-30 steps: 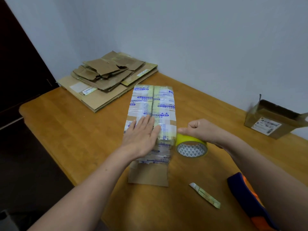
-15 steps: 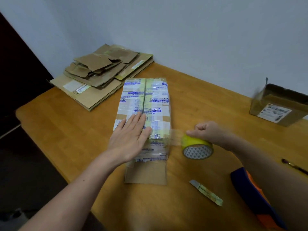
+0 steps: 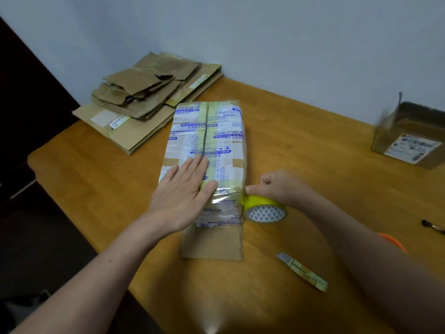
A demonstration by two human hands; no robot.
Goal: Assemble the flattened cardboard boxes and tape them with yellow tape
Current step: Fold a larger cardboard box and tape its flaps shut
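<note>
Cardboard wrapped in old printed tape makes up the long box (image 3: pixel 218 131), which lies at the middle of the wooden desk (image 3: pixel 96 179) with a bare flap at its near end. The left hand (image 3: pixel 183 196) lies on top of the box, fingers (image 3: pixel 192 167) straight and together, pressing down and holding nothing. Against the box's right side near that end stands the yellow tape roll (image 3: pixel 265 209), on edge. The right hand (image 3: pixel 280 189) grips it from above with curled fingers, thumb pointing at the box. Beyond the box to the left lies a stack of flattened cardboard (image 3: pixel 144 104) by the wall. Far right of the box stands an open carton (image 3: pixel 414 141), and near right lies a narrow strip (image 3: pixel 302 272).
</note>
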